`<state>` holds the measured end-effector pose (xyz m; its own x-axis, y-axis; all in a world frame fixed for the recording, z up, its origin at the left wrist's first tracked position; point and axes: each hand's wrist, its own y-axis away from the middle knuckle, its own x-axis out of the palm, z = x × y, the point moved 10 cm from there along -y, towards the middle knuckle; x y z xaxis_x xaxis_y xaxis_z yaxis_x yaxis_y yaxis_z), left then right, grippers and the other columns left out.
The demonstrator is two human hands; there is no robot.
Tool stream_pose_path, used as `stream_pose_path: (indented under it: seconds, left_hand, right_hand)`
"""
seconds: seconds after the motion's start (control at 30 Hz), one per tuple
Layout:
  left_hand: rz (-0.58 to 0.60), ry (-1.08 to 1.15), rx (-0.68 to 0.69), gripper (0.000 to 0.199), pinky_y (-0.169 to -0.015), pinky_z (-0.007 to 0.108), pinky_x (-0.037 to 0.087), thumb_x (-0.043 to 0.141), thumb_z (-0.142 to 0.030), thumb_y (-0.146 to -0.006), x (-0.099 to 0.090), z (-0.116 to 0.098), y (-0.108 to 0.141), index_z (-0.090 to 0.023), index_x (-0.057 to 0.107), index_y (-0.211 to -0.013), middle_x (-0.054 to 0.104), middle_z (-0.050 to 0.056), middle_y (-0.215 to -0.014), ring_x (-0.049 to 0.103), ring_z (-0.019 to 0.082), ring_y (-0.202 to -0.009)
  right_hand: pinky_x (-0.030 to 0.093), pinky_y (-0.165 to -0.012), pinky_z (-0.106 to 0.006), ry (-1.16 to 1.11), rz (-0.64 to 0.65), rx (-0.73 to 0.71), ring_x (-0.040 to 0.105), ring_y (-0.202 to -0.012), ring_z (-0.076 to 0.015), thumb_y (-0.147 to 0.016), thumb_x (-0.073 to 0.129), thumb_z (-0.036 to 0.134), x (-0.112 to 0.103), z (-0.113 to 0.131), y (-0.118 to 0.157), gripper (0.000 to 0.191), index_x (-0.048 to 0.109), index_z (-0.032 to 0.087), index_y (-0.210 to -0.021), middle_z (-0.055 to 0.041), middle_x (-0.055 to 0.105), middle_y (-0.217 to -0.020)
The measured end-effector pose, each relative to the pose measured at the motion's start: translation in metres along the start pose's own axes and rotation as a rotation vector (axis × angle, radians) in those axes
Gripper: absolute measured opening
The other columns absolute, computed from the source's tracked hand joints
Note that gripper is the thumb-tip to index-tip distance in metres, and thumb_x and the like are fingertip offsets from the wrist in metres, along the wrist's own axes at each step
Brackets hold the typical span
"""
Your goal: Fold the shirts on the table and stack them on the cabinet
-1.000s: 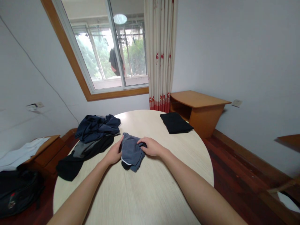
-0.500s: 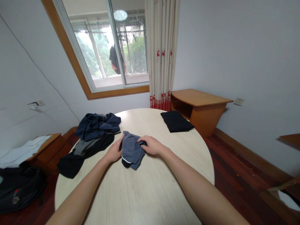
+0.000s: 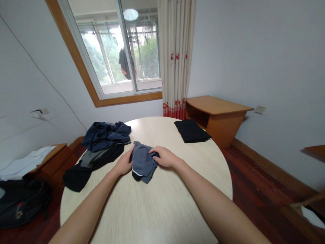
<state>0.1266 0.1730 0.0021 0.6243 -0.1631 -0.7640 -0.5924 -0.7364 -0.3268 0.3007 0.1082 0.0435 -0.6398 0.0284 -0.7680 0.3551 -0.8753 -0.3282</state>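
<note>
A grey garment (image 3: 144,161), folded into a small bundle with a white-trimmed edge and a bit of black at its lower end, lies on the round pale table (image 3: 142,210). My left hand (image 3: 125,163) grips its left edge, the thumb on top and the other fingers mostly hidden. On the opposite side, my right hand (image 3: 162,156) pinches the upper right edge with its fingers curled over the cloth. The exact kind of garment cannot be made out.
Dark blue, grey and black clothes (image 3: 106,135) lie heaped at the table's left. A folded black cloth (image 3: 192,131) rests at the far right edge. Behind it stands a wooden desk (image 3: 218,105). A black backpack (image 3: 22,203) sits at the lower left.
Both hands keep their hold on the grey garment, which has not visibly moved. Only the camera view has shifted very slightly.
</note>
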Motion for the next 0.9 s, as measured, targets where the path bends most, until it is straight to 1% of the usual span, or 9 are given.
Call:
stream_pose_path:
  seconds: [0.2,0.33,0.5,0.7,0.9]
  left_hand:
    - [-0.008,0.002,-0.001,0.088,-0.117,0.049,0.033,0.062,-0.032,-0.084,-0.0014,0.0002,0.0005,-0.016,0.018,-0.158,0.038,0.016,-0.156,0.042,0.032,-0.140]
    - [-0.016,0.003,0.004,0.088,-0.117,0.050,0.032,0.063,-0.031,-0.083,-0.0020,0.0003,0.0002,-0.014,0.020,-0.158,0.037,0.017,-0.156,0.042,0.033,-0.140]
    - [-0.018,0.005,-0.001,0.088,-0.116,0.050,0.034,0.063,-0.031,-0.083,-0.0023,0.0009,0.0003,-0.016,0.020,-0.158,0.040,0.017,-0.155,0.044,0.033,-0.139]
    - [-0.009,0.009,-0.001,0.089,-0.116,0.050,0.033,0.063,-0.032,-0.083,-0.0016,0.0011,0.0004,-0.014,0.018,-0.158,0.038,0.017,-0.156,0.043,0.032,-0.140]
    - [-0.015,0.015,0.008,0.089,-0.116,0.049,0.033,0.064,-0.032,-0.082,-0.0022,-0.0029,-0.0002,-0.015,0.020,-0.158,0.038,0.016,-0.156,0.043,0.032,-0.140]
  right_hand:
    - [0.046,-0.095,-0.034,-0.002,0.004,0.004,0.064,-0.104,-0.0219,-0.081,0.061,0.012,-0.0006,0.0005,0.0003,0.037,0.069,0.019,-0.117,-0.0099,0.068,-0.113]
    - [0.047,-0.095,-0.035,-0.014,0.003,-0.003,0.064,-0.104,-0.0224,-0.081,0.061,0.013,0.0000,0.0000,0.0001,0.037,0.068,0.018,-0.117,-0.0106,0.068,-0.113]
    - [0.047,-0.094,-0.034,-0.013,-0.008,-0.011,0.064,-0.103,-0.0218,-0.082,0.063,0.014,-0.0006,-0.0002,0.0002,0.035,0.069,0.019,-0.116,-0.0096,0.068,-0.112]
    - [0.047,-0.094,-0.035,-0.012,0.000,0.000,0.064,-0.103,-0.0222,-0.082,0.063,0.016,-0.0012,0.0008,0.0004,0.035,0.069,0.019,-0.117,-0.0103,0.068,-0.113]
    - [0.046,-0.095,-0.035,-0.004,0.006,0.006,0.064,-0.103,-0.0219,-0.082,0.063,0.015,-0.0007,0.0008,0.0003,0.035,0.069,0.018,-0.117,-0.0105,0.068,-0.113]
